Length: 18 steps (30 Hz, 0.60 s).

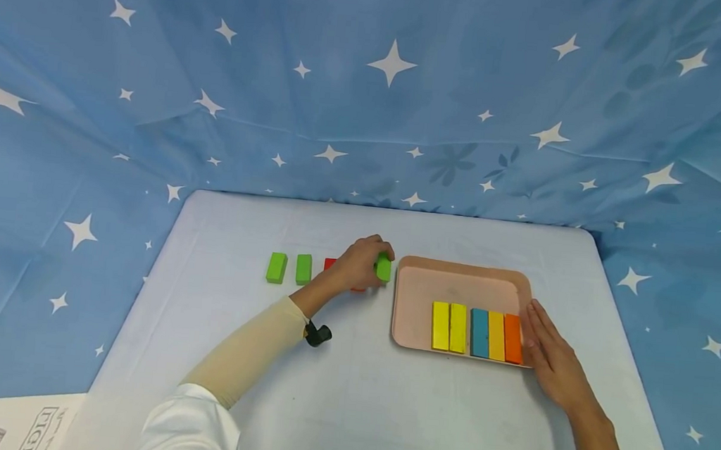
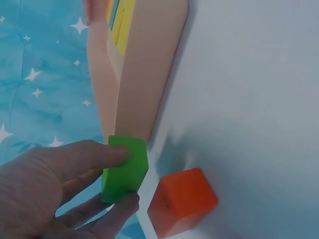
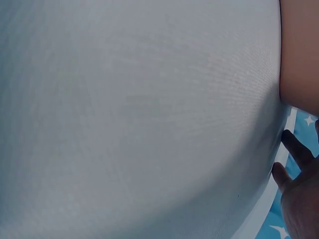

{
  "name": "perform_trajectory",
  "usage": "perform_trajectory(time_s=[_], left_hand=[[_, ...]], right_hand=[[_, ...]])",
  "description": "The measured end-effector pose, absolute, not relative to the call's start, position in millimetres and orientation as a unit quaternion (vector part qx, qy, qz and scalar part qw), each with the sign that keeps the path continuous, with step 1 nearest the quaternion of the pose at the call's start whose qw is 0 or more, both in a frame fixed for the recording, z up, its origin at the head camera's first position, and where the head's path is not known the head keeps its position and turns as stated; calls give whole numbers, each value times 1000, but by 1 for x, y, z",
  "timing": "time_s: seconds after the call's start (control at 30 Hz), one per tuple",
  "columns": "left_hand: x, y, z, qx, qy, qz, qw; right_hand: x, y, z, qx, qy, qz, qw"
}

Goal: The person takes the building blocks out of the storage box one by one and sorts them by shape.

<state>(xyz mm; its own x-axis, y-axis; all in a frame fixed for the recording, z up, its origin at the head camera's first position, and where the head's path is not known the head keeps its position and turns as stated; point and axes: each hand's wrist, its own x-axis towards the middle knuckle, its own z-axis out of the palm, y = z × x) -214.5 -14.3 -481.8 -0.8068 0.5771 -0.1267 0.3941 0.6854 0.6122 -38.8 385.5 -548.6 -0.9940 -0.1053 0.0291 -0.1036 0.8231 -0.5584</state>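
My left hand (image 1: 356,265) pinches a green block (image 1: 384,268) between thumb and fingers, just left of the pink tray (image 1: 420,279). Seen from the left wrist, the green block (image 2: 124,172) is above the table beside the tray's outer wall (image 2: 144,64), and a red-orange block (image 2: 184,201) sits below it. In the head view the left hand partly covers red blocks (image 1: 329,263). Along the tray's near side stand yellow blocks (image 1: 440,326), a blue block (image 1: 480,333) and an orange block (image 1: 513,339). With fingers extended, my right hand (image 1: 558,364) rests against the tray's right edge.
Two more green blocks (image 1: 276,268) stand on the white table (image 1: 321,405), left of the left hand. Blue star-patterned cloth (image 1: 388,114) surrounds the table at the back and sides. A printed sheet (image 1: 8,423) shows at the lower left.
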Motion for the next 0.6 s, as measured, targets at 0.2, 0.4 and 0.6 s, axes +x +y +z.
perform_trajectory(time_s=[0.2, 0.4, 0.6], left_hand=[[-211, -12, -492, 272, 905, 277, 173], [-207, -7, -499, 271, 907, 269, 179], [-206, -5, -503, 257, 908, 274, 187]], right_hand=[[-39, 385, -550, -55, 955, -291, 0], [-40, 385, -549, -52, 953, -297, 3], [-41, 386, -549, -44, 956, -290, 9]])
